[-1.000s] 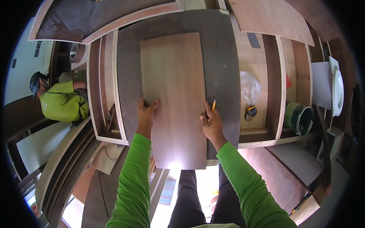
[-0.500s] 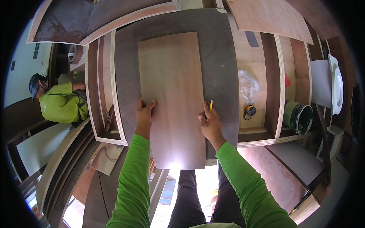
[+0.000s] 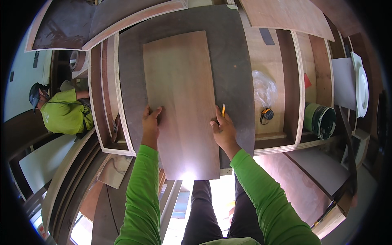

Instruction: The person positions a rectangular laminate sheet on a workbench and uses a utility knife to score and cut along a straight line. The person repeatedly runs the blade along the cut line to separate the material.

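A long brown plywood board (image 3: 181,85) lies lengthwise on a larger dark panel (image 3: 232,45), its near end reaching past the panel's front edge. My left hand (image 3: 151,122) is closed on the board's left long edge, thumb on top. On the opposite edge my right hand (image 3: 224,132) grips the board, thumb over its face. A yellow pencil (image 3: 223,109) sticks up between the fingers of that same hand. The undersides of both grips are hidden by the board.
Wooden frames flank the panel. To the right are a clear plastic bag (image 3: 264,87), a tape measure (image 3: 266,115) and a green bucket (image 3: 320,120). A co-worker in a lime shirt (image 3: 65,112) is at the left. Sheets (image 3: 286,18) lie at the far side.
The whole view has shifted slightly, so everything sits a little further left and up. Both hands keep their hold on the board, which shows no clear movement on the panel.
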`<state>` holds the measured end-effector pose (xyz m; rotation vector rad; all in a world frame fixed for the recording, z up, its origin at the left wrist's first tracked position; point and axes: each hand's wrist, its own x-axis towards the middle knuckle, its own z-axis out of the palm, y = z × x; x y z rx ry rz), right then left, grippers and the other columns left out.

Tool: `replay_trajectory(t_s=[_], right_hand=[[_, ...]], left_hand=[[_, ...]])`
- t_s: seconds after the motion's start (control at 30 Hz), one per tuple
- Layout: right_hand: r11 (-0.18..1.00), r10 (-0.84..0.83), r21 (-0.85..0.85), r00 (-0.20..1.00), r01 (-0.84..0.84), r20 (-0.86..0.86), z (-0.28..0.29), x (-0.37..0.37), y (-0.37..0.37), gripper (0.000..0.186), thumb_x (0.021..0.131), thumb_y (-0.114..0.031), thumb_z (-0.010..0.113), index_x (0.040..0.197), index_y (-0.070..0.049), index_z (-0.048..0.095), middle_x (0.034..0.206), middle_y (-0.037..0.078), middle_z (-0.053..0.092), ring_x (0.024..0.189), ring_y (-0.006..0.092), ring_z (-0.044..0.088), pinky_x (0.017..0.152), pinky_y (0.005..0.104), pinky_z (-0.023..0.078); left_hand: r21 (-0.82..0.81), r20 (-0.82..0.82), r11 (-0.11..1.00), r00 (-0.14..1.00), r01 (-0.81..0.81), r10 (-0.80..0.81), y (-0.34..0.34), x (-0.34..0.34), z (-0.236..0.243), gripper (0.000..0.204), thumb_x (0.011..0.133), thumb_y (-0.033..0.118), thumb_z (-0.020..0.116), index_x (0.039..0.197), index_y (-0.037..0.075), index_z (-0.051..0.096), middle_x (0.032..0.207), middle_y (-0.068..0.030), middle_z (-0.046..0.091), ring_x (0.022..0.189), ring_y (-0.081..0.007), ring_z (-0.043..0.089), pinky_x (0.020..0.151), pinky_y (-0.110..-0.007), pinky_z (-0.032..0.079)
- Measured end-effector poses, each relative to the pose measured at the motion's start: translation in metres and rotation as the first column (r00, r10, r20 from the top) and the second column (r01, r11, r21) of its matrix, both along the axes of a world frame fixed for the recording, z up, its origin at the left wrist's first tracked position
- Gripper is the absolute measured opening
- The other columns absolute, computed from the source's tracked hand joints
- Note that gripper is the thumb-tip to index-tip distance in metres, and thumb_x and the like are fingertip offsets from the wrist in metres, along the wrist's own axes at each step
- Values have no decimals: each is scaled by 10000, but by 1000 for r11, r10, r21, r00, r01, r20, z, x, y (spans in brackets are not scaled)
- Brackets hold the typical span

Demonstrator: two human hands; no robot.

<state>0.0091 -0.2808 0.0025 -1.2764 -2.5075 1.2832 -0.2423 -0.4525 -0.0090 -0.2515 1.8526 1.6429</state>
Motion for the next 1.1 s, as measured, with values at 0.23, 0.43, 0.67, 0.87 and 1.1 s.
replay_trajectory(t_s=[0.23, 0.43, 0.67, 0.87, 1.1], right_hand=[[999, -13, 42, 1000, 13, 7, -2, 2, 0, 602, 967, -242, 623, 1531, -154, 432, 1157, 144, 611, 934, 263, 629, 848, 356, 522], [992, -32, -125, 999, 36, 33, 6, 1, 3, 594, 955, -213, 602, 1520, -155, 430, 1216, 117, 588, 1146, 315, 577, 965, 420, 498], [988, -34, -149, 999, 34, 0, 10, 0, 5, 568, 953, -196, 606, 1500, -148, 460, 1136, 72, 594, 1088, 280, 593, 929, 402, 504], [991, -37, -125, 999, 37, 5, 9, 1, 5, 571, 950, -173, 604, 1500, -145, 457, 1143, 76, 594, 1087, 281, 594, 935, 399, 503], [985, -42, -166, 999, 42, 0, 7, 0, 6, 574, 946, -168, 602, 1500, -139, 455, 1158, 95, 593, 1092, 301, 595, 936, 406, 504]], left_hand=[[5, -17, 1000, 1000, 22, -22, 6, 1, 4, 443, 852, 50, 709, 1287, 27, 626, 1185, -41, 660, 1110, -175, 585, 1006, -308, 421], [32, -36, 999, 999, 21, -20, 7, 4, 8, 381, 845, 67, 705, 1221, 34, 656, 1144, -28, 674, 1093, -169, 578, 1016, -309, 398], [50, -4, 998, 999, 34, -34, -1, -2, 3, 466, 850, 37, 701, 1309, 32, 622, 1201, -37, 656, 1128, -170, 575, 1028, -306, 399], [64, 2, 996, 998, 66, -66, -2, -4, 0, 457, 853, 46, 704, 1303, 33, 625, 1198, -33, 656, 1135, -164, 572, 1030, -303, 399], [36, -35, 997, 997, 69, -68, 1, -1, 3, 425, 853, 60, 684, 1273, 27, 631, 1167, -30, 675, 1092, -171, 599, 1019, -305, 413]])
